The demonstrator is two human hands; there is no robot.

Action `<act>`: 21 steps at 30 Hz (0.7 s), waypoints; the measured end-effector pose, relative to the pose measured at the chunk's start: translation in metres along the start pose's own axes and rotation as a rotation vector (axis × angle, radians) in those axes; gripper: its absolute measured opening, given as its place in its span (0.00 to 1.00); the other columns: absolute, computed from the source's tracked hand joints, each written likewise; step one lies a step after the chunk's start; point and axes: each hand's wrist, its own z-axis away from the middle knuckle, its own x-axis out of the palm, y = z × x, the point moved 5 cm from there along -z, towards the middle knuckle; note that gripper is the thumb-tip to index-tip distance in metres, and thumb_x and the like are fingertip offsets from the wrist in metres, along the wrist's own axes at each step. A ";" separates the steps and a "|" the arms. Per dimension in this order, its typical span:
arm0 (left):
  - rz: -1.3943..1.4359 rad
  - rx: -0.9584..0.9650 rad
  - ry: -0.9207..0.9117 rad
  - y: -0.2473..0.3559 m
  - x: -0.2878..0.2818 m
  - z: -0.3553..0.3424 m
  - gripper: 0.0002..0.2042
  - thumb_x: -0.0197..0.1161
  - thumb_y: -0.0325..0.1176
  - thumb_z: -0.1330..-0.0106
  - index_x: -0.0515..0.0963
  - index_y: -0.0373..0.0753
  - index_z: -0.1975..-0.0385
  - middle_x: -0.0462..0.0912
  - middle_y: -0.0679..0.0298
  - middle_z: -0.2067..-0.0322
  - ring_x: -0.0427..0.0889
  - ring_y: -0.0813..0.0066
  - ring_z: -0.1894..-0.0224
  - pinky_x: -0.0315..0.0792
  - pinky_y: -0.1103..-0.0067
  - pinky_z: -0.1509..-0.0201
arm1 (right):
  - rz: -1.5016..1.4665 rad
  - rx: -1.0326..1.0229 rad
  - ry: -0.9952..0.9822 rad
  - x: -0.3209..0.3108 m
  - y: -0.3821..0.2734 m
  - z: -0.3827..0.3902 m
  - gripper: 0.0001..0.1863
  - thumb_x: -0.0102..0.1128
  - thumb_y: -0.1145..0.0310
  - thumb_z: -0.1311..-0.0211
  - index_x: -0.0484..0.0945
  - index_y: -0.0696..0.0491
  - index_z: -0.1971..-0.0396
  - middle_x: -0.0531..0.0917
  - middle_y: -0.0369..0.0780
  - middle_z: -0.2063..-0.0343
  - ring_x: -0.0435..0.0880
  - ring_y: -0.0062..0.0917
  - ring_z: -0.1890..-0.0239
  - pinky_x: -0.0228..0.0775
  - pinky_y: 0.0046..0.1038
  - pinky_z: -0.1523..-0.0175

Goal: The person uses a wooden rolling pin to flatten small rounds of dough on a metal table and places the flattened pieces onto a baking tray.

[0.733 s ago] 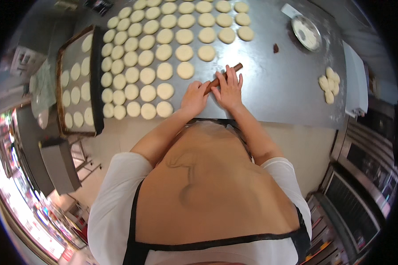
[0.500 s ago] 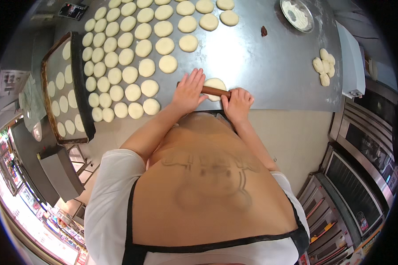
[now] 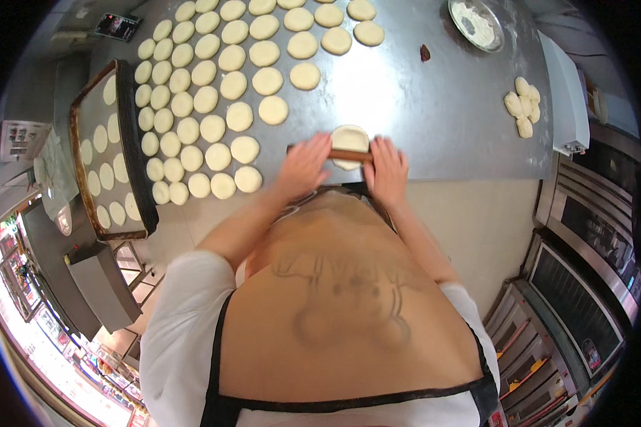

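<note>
A wooden rolling pin (image 3: 347, 155) lies crosswise over a flattened piece of dough (image 3: 350, 135) near the table's front edge. My left hand (image 3: 305, 164) is closed on the pin's left end, and my right hand (image 3: 387, 168) grips its right end; both are slightly blurred. Left of and behind them, several rows of pale dough discs (image 3: 233, 85) cover much of the steel table (image 3: 441, 121).
Far left stands a dark-rimmed tray (image 3: 147, 206) holding flat dough pieces. At the right are a bunch of dough lumps (image 3: 523, 107), a steel bowl of flour (image 3: 475, 25), a small brown piece (image 3: 424, 53) and a pale machine (image 3: 564, 92). A phone (image 3: 117, 27) sits back left.
The rolling pin has swung from a diagonal to nearly level, with a dough piece now showing under it. My left hand shifted left, my right hand right and down.
</note>
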 end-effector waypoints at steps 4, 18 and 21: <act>-0.275 0.009 0.289 -0.025 -0.052 -0.099 0.29 0.64 0.43 0.33 0.72 0.36 0.35 0.69 0.56 0.30 0.65 0.61 0.26 0.62 0.63 0.27 | 0.155 0.090 0.026 -0.018 0.016 -0.107 0.27 0.58 0.53 0.32 0.75 0.49 0.37 0.74 0.43 0.34 0.67 0.36 0.29 0.52 0.55 0.28; 0.413 -0.134 -0.033 0.016 -0.019 -0.088 0.12 0.73 0.33 0.41 0.81 0.34 0.63 0.85 0.53 0.61 0.84 0.55 0.55 0.78 0.65 0.53 | -0.213 0.166 0.098 -0.020 -0.001 0.021 0.14 0.64 0.71 0.53 0.82 0.48 0.62 0.82 0.35 0.62 0.77 0.33 0.49 0.56 0.41 0.38; 1.393 -0.655 -0.072 0.017 0.021 -0.069 0.13 0.73 0.33 0.37 0.80 0.35 0.59 0.86 0.56 0.57 0.85 0.66 0.55 0.78 0.70 0.54 | -0.263 0.134 0.004 -0.022 0.011 0.028 0.12 0.64 0.70 0.54 0.82 0.47 0.65 0.82 0.35 0.63 0.78 0.32 0.49 0.57 0.41 0.38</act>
